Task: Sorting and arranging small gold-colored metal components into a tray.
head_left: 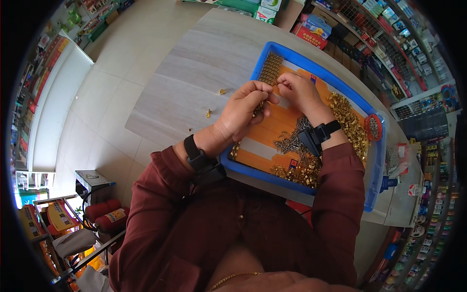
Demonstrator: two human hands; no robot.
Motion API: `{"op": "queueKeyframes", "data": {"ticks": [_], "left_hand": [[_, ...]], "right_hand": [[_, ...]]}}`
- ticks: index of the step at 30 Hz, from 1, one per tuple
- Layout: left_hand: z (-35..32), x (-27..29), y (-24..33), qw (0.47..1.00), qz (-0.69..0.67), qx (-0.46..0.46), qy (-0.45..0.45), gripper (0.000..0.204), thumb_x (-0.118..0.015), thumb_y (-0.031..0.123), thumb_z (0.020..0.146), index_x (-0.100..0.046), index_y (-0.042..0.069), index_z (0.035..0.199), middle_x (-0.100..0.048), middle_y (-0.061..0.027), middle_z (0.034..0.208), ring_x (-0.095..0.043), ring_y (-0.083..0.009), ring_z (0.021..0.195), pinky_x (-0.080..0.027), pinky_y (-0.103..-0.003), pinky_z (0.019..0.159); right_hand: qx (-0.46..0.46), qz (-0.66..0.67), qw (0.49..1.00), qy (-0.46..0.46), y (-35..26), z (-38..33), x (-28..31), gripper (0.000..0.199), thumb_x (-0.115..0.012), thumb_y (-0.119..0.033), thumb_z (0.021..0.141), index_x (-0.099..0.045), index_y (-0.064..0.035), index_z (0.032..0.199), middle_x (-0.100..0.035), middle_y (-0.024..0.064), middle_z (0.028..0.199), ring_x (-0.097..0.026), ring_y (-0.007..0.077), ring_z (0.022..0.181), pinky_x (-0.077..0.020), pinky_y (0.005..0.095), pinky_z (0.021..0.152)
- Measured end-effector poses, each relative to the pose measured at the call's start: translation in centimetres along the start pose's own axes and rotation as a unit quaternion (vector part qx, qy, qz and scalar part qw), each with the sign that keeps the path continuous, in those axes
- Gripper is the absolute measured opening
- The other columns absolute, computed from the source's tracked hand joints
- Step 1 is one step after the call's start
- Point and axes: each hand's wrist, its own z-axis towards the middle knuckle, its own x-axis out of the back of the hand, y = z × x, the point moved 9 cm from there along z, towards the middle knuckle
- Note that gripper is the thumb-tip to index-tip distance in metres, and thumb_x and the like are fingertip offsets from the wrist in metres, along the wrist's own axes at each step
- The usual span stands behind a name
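My left hand (243, 110) grips brass bits (258, 109); what my bent right hand (301, 93) holds, I can't tell. Brass rows (271, 67), upper centre, slant up-right just above both.

Counted: two hands (242, 109), two black wristbands (196, 159), one blue tray (265, 174), one red dish (368, 129); two gold parts (208, 113) seen outside tray.
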Motion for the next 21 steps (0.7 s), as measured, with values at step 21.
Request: {"op": "queueKeyframes", "data": {"ticks": [21], "left_hand": [[0.0, -0.2, -0.2, 1.000, 0.017, 0.008, -0.003, 0.015, -0.042, 0.008, 0.093, -0.051, 0.006, 0.105, -0.058, -0.0070, 0.090, -0.052, -0.0082, 0.065, -0.030, -0.016, 0.040]], "right_hand": [[0.017, -0.036, 0.999, -0.034, 0.3, -0.4, 0.4, 0.012, -0.060, -0.013, 0.079, -0.062, -0.0112, 0.091, -0.065, 0.0081, 0.088, -0.063, 0.0269, 0.083, -0.0502, 0.0362, 0.071]]}}
